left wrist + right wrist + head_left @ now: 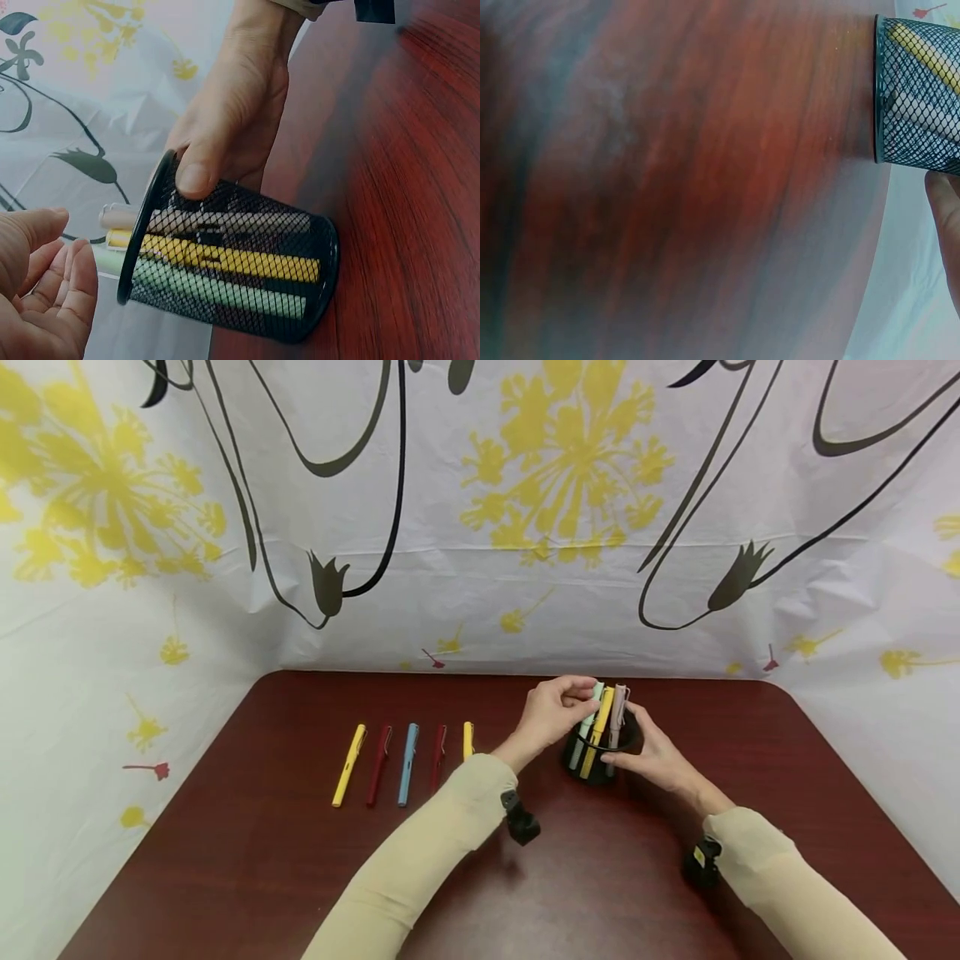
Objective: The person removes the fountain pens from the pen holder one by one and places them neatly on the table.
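Observation:
A black mesh pen holder (600,767) stands upright on the table, with a mint green pen (225,289), a yellow pen (240,256) and a greyish pen (247,222) leaning inside it. My right hand (662,762) grips the holder from the right, its thumb on the near side by the rim. Beside the mint pen's top end is my left hand (551,714), fingers loosely bent. In the left wrist view a gap shows between that thumb and the fingertips, and the fingers (79,281) cover part of the pen's end.
Left of the holder, a row of pens lies on the dark red table (247,860): a yellow pen (349,766), a dark red pen (379,766), a blue pen (408,766), another dark red pen (438,756) and a partly hidden yellow pen (468,740). A patterned cloth (480,635) hangs behind.

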Demonstrator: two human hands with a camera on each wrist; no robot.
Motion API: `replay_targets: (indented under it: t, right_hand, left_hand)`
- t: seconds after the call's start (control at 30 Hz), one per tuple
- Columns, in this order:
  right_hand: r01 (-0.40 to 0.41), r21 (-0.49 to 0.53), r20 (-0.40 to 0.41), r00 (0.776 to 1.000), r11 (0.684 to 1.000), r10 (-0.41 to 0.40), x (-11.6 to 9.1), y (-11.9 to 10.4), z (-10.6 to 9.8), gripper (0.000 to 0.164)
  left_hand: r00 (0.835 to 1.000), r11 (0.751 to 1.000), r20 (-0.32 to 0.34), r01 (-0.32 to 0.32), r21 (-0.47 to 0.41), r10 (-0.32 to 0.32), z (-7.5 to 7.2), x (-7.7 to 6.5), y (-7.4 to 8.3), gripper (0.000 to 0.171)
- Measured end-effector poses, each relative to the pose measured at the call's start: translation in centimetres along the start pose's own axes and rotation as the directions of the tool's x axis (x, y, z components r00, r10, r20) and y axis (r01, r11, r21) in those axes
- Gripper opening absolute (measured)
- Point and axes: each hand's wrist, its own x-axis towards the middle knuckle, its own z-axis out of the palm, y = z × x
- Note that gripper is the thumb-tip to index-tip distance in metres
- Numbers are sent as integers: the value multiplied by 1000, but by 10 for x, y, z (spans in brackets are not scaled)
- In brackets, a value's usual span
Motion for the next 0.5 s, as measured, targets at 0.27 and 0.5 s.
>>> replay_targets:
  t: [0.27,0.5]
  right_hand:
    - [67,31,-20,998,997,-66,2,3,2,86]
    - [76,45,-21,997,996,-75,1,3,2,85]
  left_hand:
    - [1000,996,-2,-3,93,3,14,8,6,37]
    - [999,983,-30,-16,183,22,23,13,6,36]
